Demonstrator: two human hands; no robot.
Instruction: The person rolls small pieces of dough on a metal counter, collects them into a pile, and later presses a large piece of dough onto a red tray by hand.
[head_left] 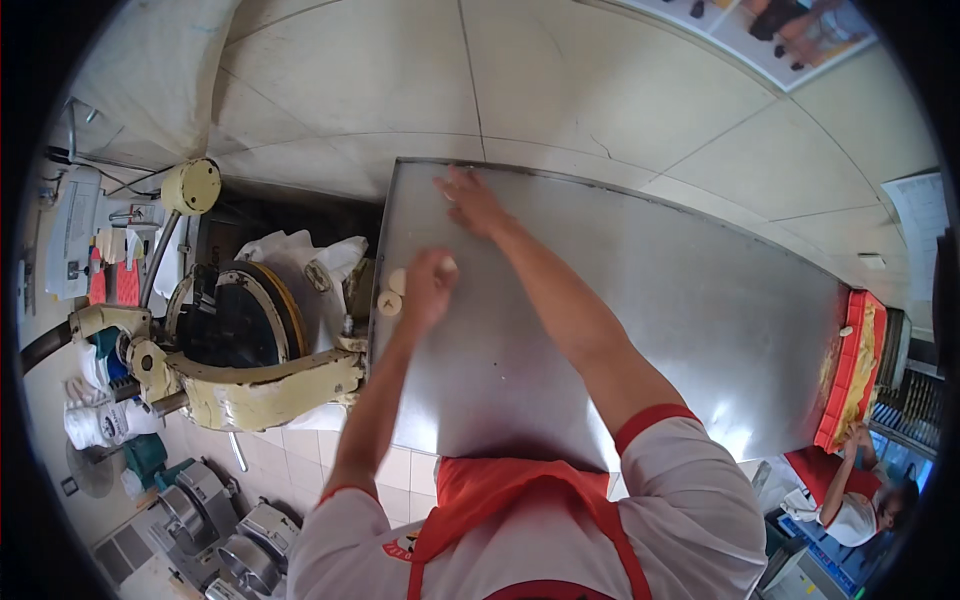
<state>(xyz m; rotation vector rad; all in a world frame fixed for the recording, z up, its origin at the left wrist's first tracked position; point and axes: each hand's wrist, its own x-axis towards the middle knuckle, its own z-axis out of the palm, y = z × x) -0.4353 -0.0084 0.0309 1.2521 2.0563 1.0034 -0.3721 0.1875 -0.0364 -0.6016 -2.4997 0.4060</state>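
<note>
My left hand (430, 287) is over the left part of a steel table (600, 290), its fingers curled around a small pale round piece (449, 264). Just left of it lie two more pale discs, a farther disc (398, 281) and a nearer disc (389, 303); the nearer one has a dark mark on top. Whether they are dough or something harder I cannot tell. Stretched out toward the table's far left corner is my right hand (474, 204), fingers apart and low over the steel, with nothing clearly in it.
A cream-painted machine (270, 385) with a round dark opening stands against the table's left end. Red trays (850, 370) sit at the right end, where another person (855, 500) works. A tiled wall (560, 90) borders the far edge. Metal-bowled machines (250, 560) stand lower left.
</note>
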